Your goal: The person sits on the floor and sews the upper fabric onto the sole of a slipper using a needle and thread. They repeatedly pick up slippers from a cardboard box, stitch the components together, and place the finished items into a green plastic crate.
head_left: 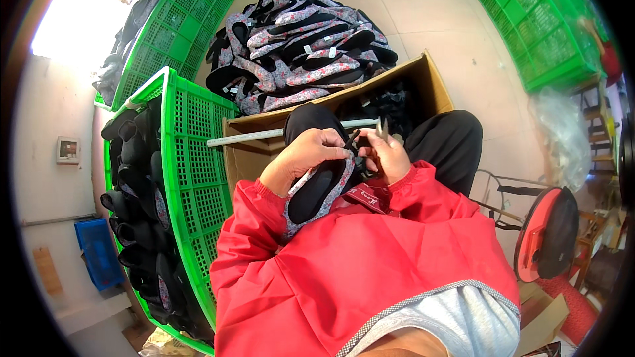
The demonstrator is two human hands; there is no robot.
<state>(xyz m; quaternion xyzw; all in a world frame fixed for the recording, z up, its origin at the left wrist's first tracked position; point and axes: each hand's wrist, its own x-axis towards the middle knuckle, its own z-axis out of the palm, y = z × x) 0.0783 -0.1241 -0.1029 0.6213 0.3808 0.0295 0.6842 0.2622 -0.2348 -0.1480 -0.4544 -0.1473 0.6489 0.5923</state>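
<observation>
A floral fabric shoe [305, 199] with a black inside lies over my lap against the red smock. The fingers of my left hand [305, 156] are closed on its upper end, where a short black strip [354, 139] stands up. Close beside it, my right hand [389, 157] is closed round small metal thread snips [382, 129], blades pointing up and away from me. The snips' handles are mostly hidden by the fingers. A red piece of fabric with pale lettering [368, 197] lies under my right wrist.
Ahead stands an open cardboard box [433, 82] with dark items inside and a pale rod [254, 137] across it. Beyond is a heap of floral shoes [297, 46]. Green crates [198, 139] with dark shoes line the left; another green crate [529, 20] and a red-black stool [546, 235] stand right.
</observation>
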